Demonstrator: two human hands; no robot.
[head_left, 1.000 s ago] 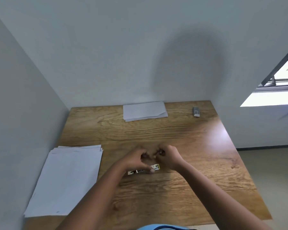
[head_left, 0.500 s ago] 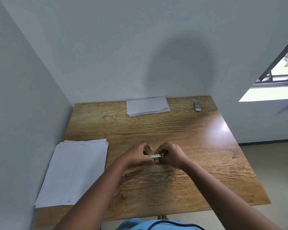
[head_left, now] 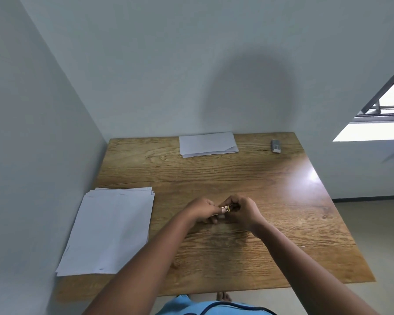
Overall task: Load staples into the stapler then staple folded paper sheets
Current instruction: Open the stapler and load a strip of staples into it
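A small metallic stapler (head_left: 225, 209) is pinched between both hands just above the middle of the wooden table (head_left: 237, 178). My left hand (head_left: 204, 210) grips its left end and my right hand (head_left: 242, 211) closes around its right end, hiding most of it. A stack of flat white paper sheets (head_left: 110, 230) lies at the table's left edge. Folded white paper sheets (head_left: 207, 144) rest at the far edge by the wall. A small grey staple box (head_left: 275, 145) sits at the far right corner.
Walls close in on the table's left and far sides. A window (head_left: 387, 103) and its lit sill are at the right. Floor shows beyond the table's right and near edges.
The view has shifted, and both hands have lifted the stapler slightly off the table and drawn closer together around it.
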